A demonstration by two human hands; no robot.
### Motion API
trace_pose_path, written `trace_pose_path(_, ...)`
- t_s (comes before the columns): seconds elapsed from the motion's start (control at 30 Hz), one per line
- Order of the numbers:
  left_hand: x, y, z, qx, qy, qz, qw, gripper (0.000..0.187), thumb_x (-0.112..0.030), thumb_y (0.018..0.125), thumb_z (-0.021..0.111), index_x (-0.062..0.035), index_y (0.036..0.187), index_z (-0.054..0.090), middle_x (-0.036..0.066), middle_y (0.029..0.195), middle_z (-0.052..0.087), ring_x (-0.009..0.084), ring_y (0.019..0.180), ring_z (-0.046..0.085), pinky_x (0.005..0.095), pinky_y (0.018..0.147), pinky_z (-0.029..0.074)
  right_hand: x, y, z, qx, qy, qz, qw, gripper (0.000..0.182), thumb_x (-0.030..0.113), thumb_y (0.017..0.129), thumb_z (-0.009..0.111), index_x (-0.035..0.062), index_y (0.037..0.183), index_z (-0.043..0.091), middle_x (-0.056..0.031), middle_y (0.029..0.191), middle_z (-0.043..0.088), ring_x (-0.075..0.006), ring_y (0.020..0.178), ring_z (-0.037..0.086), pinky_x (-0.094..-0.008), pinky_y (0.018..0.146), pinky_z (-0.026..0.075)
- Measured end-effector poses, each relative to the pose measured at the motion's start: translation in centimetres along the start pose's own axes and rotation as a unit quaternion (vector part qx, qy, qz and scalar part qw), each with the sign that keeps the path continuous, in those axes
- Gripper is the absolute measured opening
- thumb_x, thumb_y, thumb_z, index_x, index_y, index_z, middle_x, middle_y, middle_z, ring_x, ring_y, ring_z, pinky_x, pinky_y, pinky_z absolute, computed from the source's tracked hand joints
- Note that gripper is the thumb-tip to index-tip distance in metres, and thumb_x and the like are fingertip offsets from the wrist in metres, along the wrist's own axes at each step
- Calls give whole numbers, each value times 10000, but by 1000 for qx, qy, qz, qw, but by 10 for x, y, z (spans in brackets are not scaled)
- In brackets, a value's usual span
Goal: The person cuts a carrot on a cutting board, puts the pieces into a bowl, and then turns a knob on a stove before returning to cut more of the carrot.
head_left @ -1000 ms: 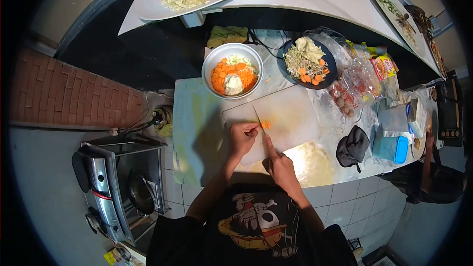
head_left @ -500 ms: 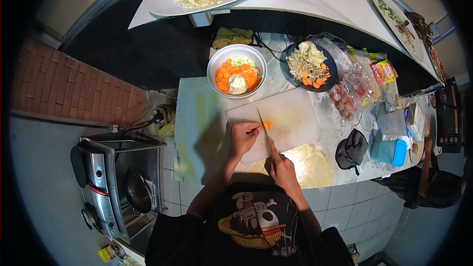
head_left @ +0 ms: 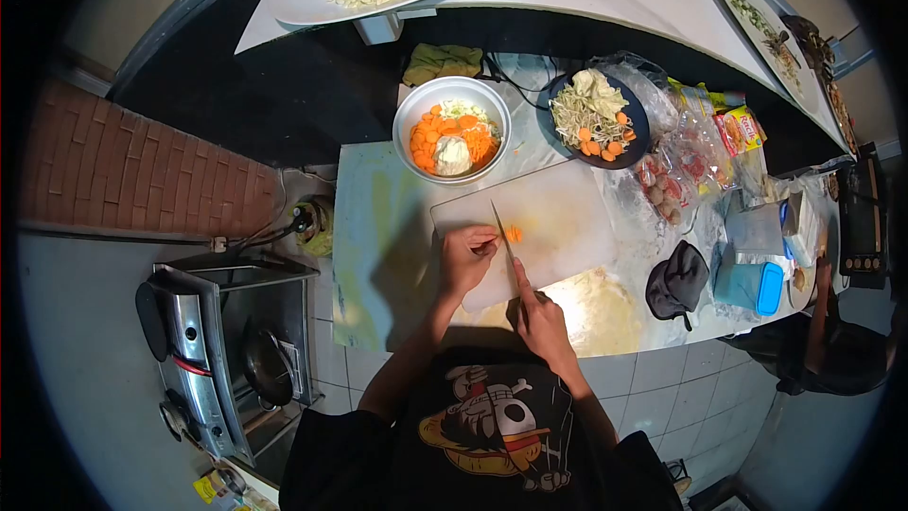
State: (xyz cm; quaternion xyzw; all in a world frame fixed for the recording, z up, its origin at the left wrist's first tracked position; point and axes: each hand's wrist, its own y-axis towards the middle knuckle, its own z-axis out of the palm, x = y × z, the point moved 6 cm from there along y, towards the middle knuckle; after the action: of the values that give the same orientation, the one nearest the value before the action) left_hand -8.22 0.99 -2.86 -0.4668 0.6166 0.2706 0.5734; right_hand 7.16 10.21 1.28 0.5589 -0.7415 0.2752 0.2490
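Note:
My right hand (head_left: 543, 322) grips a kitchen knife (head_left: 502, 228), index finger stretched along it, blade pointing away from me over the white cutting board (head_left: 572, 203). Just left of the blade, my left hand (head_left: 466, 258) is closed with its fingertips pinched against a small piece of carrot, mostly hidden by the fingers. Cut carrot (head_left: 514, 234) lies on the board, touching or very near the blade's right side. Beyond the board stands a white bowl (head_left: 401, 135) of sliced and shredded carrot, pale shreds and a cream-coloured lump.
A dark plate (head_left: 636, 151) holds bean sprouts and carrot slices. To the right are plastic bags (head_left: 676, 170), a black cap (head_left: 677, 282) and a blue-lidded container (head_left: 768, 289). A large platter (head_left: 397, 5) of shreds stands on the upper shelf. Another person (head_left: 804, 355) is at far right.
The view has shifted slightly. Both hands and the knife stay in nearly the same place on the board, with the cut carrot beside the blade.

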Motion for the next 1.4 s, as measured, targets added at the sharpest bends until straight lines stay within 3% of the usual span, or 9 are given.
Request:
trace_pose_path(0.43,10,2,1,4,-7,-6,1000,193,-14,829,729,71,1001,705,155,899,750,160,805,724,271,742,574,5,4,-4,16,-17,-7,1000,899,15,780,621,79,1569,194,-236,915,642,-425,733,632,-492,671,528)
trace_pose_path(0.63,-6,-2,-3,16,45,11,999,234,-62,839,733,59,1036,704,159,938,748,177,857,723,291,792,569,3,3,-7,20,-28,4,999,895,-20,782,614,115,1569,210,-246,897,641,-425,716,631,-493,655,523)
trace_pose_path(0.7,-12,-2,-4,19,61,28,998,238,-80,845,730,52,1042,707,157,941,750,185,862,727,298,798,569,4,0,-16,-31,37,-7,999,879,-37,786,600,136,1566,233,-254,883,641,-429,722,632,-495,660,522)
trace_pose_path(0.83,-20,-5,-5,22,99,42,994,254,-117,856,725,30,1063,711,140,937,754,185,866,733,300,802,566,0,-4,-22,-11,54,25,998,849,-37,801,580,149,1561,251,-261,860,638,-436,727,632,-497,667,517)
trace_pose_path(0.9,-22,-6,-5,17,102,45,994,262,-128,858,725,22,1072,712,134,935,755,185,862,734,302,798,566,-1,-4,-27,-53,71,11,996,827,-79,801,548,153,1553,295,-232,758,634,-407,671,632,-454,665,508)
trace_pose_path(1.0,-28,-11,-6,10,108,29,994,286,-131,857,727,14,1102,704,128,949,756,184,861,733,298,791,565,-4,-5,-28,-67,67,1,995,805,-63,817,548,171,1549,309,-248,759,631,-419,669,626,-454,669,507)
trace_pose_path(1.07,-36,-13,-4,12,128,64,990,270,-56,859,710,30,1113,677,158,952,740,202,824,737,287,722,586,-5,-7,-29,-67,62,3,996,792,-53,823,551,178,1544,322,-252,759,630,-423,670,625,-455,668,507)
trace_pose_path(1.27,-21,-7,2,43,59,90,993,329,-31,846,708,14,1168,654,145,972,730,206,847,728,300,714,594,-2,-8,-29,-59,27,2,998,756,-25,836,562,210,1526,365,-252,790,642,-423,678,629,-464,659,508)
trace_pose_path(1.4,-24,-6,2,37,84,104,990,374,-18,838,707,5,1204,634,131,978,725,205,866,723,298,705,594,-4,-9,-31,-66,12,3,998,753,-16,836,570,233,1520,377,-240,833,661,-419,696,638,-471,660,516)
